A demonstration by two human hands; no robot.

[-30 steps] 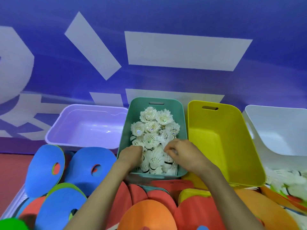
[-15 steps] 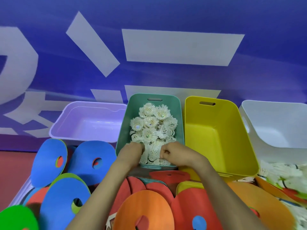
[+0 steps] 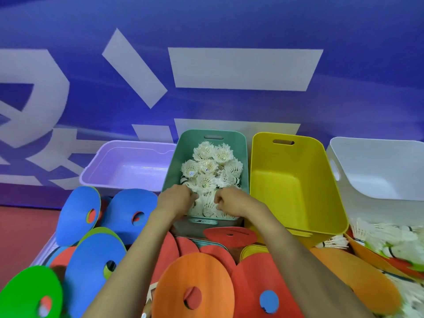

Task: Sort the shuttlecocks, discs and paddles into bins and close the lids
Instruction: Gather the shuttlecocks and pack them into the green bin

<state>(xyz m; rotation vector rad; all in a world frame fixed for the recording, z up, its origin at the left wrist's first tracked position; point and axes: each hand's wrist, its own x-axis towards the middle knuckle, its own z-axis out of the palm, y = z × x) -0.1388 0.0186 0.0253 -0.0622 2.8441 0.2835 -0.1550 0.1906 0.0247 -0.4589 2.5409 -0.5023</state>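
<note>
Four bins (image 3: 298, 180) line up against a blue wall (image 3: 229, 24)

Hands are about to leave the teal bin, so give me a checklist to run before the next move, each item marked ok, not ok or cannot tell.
1. Shuttlecocks sit inside the teal bin: ok.
2. Left hand and right hand free of shuttlecocks: cannot tell, fingers are curled into the pile.
3. All shuttlecocks binned: not ok, loose shuttlecocks lie at right.
4. Yellow bin ready to fill: ok, empty.
5. Purple bin ready: ok, empty.
6. Discs sorted: not ok, the orange disc and others remain outside.
</note>
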